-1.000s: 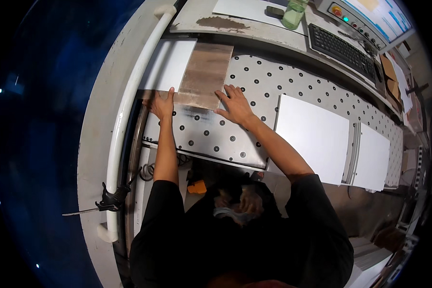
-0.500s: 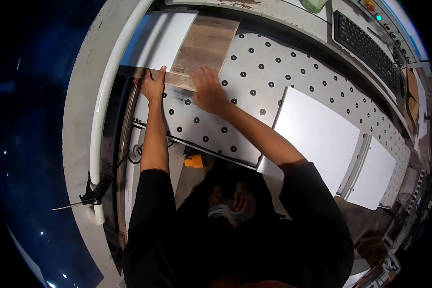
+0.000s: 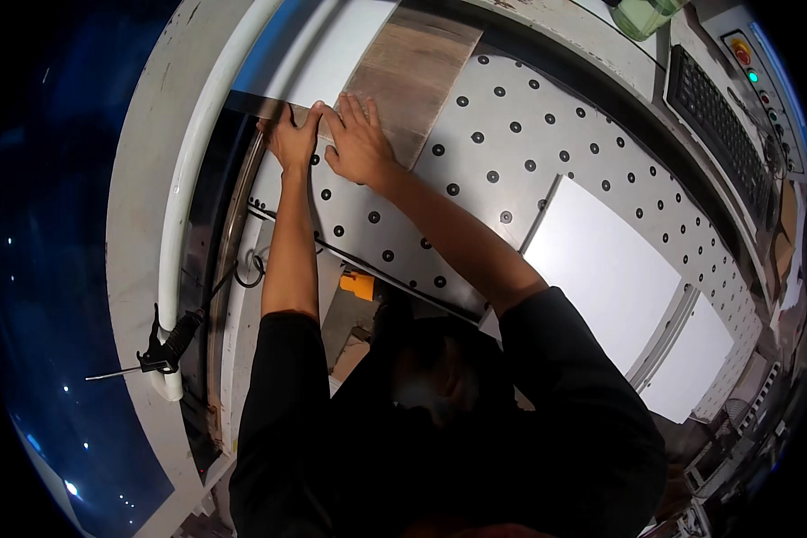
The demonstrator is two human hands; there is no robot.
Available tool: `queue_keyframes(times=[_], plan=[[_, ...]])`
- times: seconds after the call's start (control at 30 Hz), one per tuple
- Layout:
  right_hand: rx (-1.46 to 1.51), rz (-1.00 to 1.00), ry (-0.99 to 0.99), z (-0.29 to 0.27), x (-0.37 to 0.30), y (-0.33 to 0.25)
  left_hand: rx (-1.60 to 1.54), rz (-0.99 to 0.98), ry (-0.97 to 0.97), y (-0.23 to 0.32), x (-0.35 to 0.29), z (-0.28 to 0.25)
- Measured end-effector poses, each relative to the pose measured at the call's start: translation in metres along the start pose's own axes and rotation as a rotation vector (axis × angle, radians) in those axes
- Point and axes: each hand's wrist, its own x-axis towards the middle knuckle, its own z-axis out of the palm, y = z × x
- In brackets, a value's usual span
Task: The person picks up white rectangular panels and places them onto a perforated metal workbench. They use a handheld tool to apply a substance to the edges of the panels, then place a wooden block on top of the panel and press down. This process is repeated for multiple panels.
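Observation:
A white panel (image 3: pixel 327 58) lies beside a brown wood-grain board (image 3: pixel 417 63) at the far left of the metal worktable. My left hand (image 3: pixel 292 142) presses against their near edge, its thumb and fingers spread apart. My right hand (image 3: pixel 360 143) lies flat with fingers spread on the brown board's near left part, its fingertips close to the seam with the white panel. The two hands are almost side by side. The undersides of both pieces are hidden.
The worktable (image 3: pixel 475 202) is dotted with black round studs. White panels (image 3: pixel 601 260) are stacked at right. A white rail (image 3: pixel 184 179) with a black air gun (image 3: pixel 172 345) runs along the left. A keyboard (image 3: pixel 713 121), control buttons (image 3: pixel 753 77) and a green container (image 3: pixel 641 16) are far right.
My right hand has moved left along the brown board, toward my left hand, and now lies flat. The left hand stays at the near edge. The whole view has shifted slightly.

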Motion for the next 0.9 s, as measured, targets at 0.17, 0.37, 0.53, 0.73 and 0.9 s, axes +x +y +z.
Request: queue_keyframes(times=[0.17,0.37,0.53,0.73,0.9], plan=[[-0.004,-0.01,0.015,0.002,0.002,-0.001,0.031,-0.037,-0.023,-0.006,0.003,0.002],[-0.068,-0.048,0.048,0.001,0.004,-0.002,0.04,-0.026,0.01,-0.007,0.003,0.003],[-0.052,-0.049,0.101,0.0,0.004,-0.002,0.036,-0.039,-0.027,-0.003,0.006,0.003],[-0.045,-0.056,0.115,-0.001,0.003,-0.006,0.026,-0.08,-0.008,-0.001,0.001,0.002],[-0.029,-0.063,0.099,-0.001,0.0,-0.009,0.043,-0.019,0.061,-0.011,-0.001,0.006]])
